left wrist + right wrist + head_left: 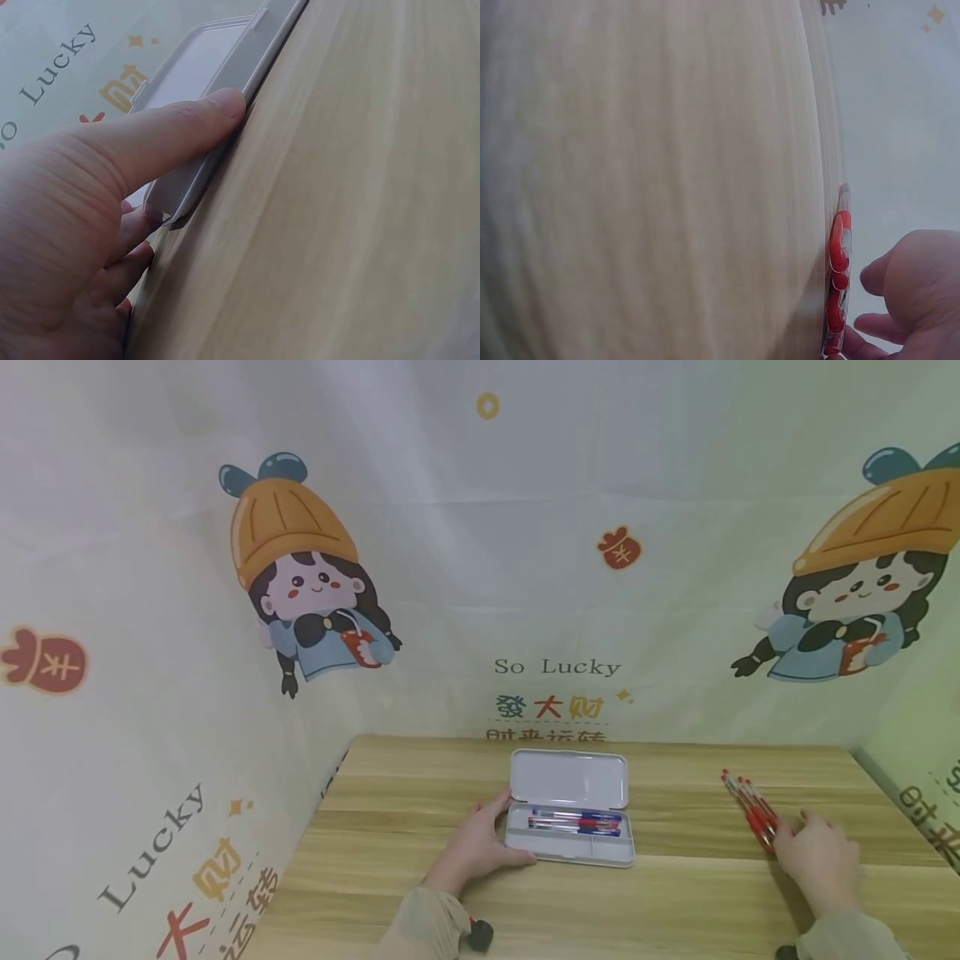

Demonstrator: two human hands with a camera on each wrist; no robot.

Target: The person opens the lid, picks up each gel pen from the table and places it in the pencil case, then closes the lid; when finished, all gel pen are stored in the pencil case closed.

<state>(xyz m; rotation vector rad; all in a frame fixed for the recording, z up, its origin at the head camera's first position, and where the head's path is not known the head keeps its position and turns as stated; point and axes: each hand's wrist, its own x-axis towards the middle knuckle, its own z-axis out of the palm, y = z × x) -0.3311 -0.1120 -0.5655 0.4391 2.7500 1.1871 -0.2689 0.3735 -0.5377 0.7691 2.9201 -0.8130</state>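
My left grip (478, 845) is on the left end of a white pencil case (573, 862): thumb laid along the front wall, fingers bent behind the end, so that end sits between them. Case is on the desk (675, 893), flat, about mid-width. Lid (570, 779) is up, hinged on the far side, pale inside facing me. A few clear-barrelled pens (573, 821) with blue and red parts lie lengthwise in the long rear compartment; exact count hard to read. Front strip of the case has a divider (592, 845) right of its middle.

My right grip (821, 858) is well apart from the case, off to its right, low over the desk by the near ends of several red pens (757, 814). Fingers loosely bent, partly spread; right wrist view shows a gap between the nearest fingertips and the pens. A lower finger comes very close at the picture's bottom edge; can't tell if it touches. Red pens lie on the desk in one tight bunch, side by side, slanting away and to the left, far tips slightly fanned, chunky red parts toward me.

Light sleeves (423, 927) on both arms, small black object (480, 935) at my left wrist. Pale printed cloth (435, 435) behind the desk: cartoon figures (318, 585) in orange hats, "So Lucky" lettering (557, 667).
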